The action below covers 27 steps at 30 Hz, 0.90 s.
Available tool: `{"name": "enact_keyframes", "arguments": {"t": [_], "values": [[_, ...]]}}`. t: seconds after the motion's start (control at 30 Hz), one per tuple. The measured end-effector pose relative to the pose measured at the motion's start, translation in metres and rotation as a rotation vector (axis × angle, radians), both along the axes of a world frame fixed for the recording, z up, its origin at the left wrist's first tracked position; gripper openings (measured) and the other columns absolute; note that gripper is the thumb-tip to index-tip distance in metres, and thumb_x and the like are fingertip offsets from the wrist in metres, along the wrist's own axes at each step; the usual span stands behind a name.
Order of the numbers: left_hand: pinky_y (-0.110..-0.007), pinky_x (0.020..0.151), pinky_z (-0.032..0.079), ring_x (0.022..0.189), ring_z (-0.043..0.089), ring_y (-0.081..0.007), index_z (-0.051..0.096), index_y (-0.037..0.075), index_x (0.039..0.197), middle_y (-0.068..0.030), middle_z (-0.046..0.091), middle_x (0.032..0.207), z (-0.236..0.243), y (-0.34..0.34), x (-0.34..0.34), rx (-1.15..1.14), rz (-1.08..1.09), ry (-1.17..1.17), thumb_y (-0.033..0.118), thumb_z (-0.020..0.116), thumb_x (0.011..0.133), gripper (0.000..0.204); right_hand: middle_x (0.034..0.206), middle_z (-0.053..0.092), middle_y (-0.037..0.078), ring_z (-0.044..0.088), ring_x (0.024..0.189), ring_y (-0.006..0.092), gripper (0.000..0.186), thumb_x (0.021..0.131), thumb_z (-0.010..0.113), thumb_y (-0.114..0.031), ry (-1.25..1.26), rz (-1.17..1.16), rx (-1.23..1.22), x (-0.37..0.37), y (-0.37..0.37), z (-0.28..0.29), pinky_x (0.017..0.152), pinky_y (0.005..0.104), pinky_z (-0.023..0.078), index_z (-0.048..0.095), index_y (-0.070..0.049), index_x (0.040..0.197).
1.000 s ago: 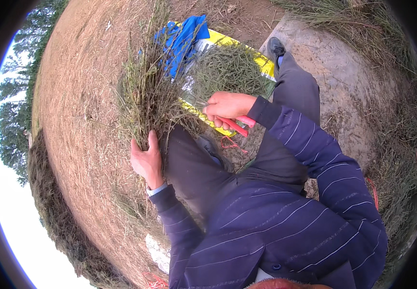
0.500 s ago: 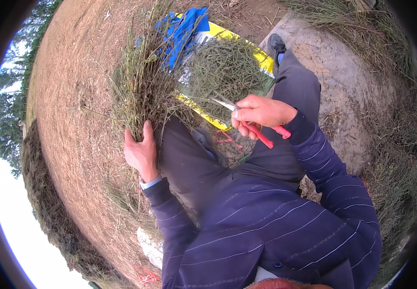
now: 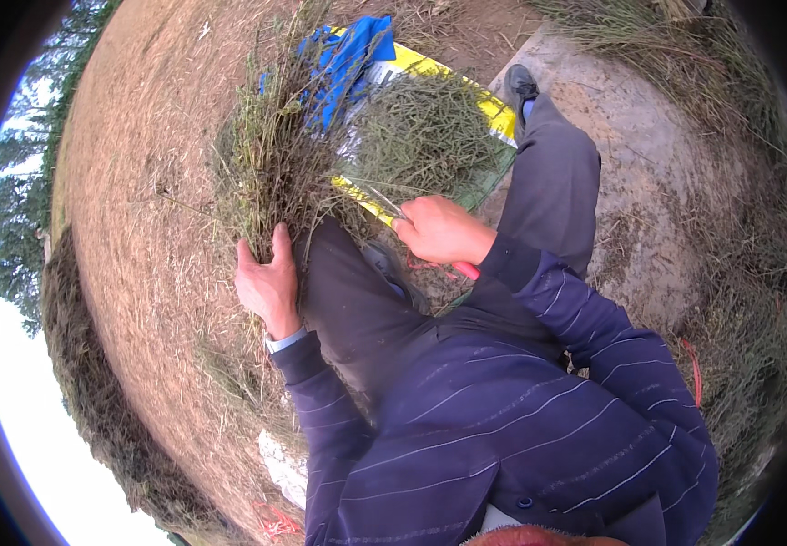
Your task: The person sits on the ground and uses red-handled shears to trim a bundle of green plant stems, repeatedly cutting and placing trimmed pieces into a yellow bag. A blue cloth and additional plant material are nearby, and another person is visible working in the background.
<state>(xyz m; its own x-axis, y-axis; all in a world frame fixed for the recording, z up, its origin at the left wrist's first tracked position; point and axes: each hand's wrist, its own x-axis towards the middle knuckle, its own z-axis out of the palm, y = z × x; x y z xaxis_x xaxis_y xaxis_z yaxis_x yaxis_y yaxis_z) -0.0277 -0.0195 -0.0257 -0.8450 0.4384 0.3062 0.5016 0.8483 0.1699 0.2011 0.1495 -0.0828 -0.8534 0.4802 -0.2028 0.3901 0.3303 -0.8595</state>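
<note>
My left grip [image 3: 264,284] is at the foot of a bundle of dry green-brown stalks [image 3: 275,155], thumb and forefinger spread apart with stems between them; my other fingers are hidden, so I cannot tell how tightly that side is closed. The bundle rises away from me, just beside my left thigh [image 3: 348,291]. My right grip [image 3: 439,229] is closed around a pair of red-handled scissors [image 3: 465,270], the blades pointing up and left, their tips near the bundle's right side; whether the blades are parted is too fine for me to see. Beyond my right knuckles, a pile of short green cuttings [image 3: 425,136] lies on a yellow-and-white sheet [image 3: 501,118], with a blue cloth [image 3: 348,73] at its far left corner, partly behind the stalks. My right shoe [image 3: 521,84] rests just beside the sheet's right edge.
</note>
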Motion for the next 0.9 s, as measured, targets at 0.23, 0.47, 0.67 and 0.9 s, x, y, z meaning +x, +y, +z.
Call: {"name": "enact_keyframes", "arguments": {"t": [0.23, 0.47, 0.67, 0.9], "values": [[-0.053, 0.084, 0.06, 0.098, 0.076, -0.0464, 0.069, -0.002, 0.138, -0.0313, 0.077, 0.106, 0.003, 0.001, 0.002, -0.003, -0.003, -0.014, 0.075, 0.07, 0.087, 0.092, 0.073, 0.068, 0.029, 0.07, 0.076, 0.0504, 0.042, 0.101, 0.055, -0.028, 0.005, -0.038, 0.049, -0.012, -0.005, -0.005, 0.077, 0.0594, 0.056, 0.071, 0.007, 0.084], [-0.053, 0.082, 0.06, 0.095, 0.077, -0.046, 0.071, 0.002, 0.135, -0.0302, 0.078, 0.101, 0.003, 0.0, 0.001, -0.005, -0.003, -0.006, 0.075, 0.071, 0.087, 0.087, 0.082, 0.07, 0.029, 0.07, 0.082, 0.0508, 0.038, 0.101, 0.059, -0.029, 0.045, -0.124, 0.102, -0.023, -0.011, -0.009, 0.078, 0.0597, 0.056, 0.072, 0.004, 0.087], [-0.053, 0.08, 0.059, 0.092, 0.077, -0.0451, 0.072, 0.0, 0.132, -0.0297, 0.078, 0.098, -0.003, -0.003, -0.002, -0.007, -0.003, 0.029, 0.077, 0.071, 0.086, 0.089, 0.083, 0.069, 0.029, 0.069, 0.084, 0.051, 0.036, 0.1, 0.061, -0.029, 0.056, -0.161, 0.092, -0.019, -0.004, -0.003, 0.079, 0.0594, 0.054, 0.07, 0.004, 0.087], [-0.052, 0.078, 0.059, 0.09, 0.076, -0.0456, 0.072, -0.002, 0.131, -0.0307, 0.077, 0.096, -0.004, -0.002, -0.001, 0.029, -0.037, 0.056, 0.074, 0.071, 0.088, 0.088, 0.077, 0.065, 0.03, 0.066, 0.078, 0.0525, 0.038, 0.101, 0.061, -0.028, 0.131, -0.159, 0.103, -0.018, -0.006, -0.014, 0.074, 0.0592, 0.051, 0.064, 0.005, 0.082]]}}
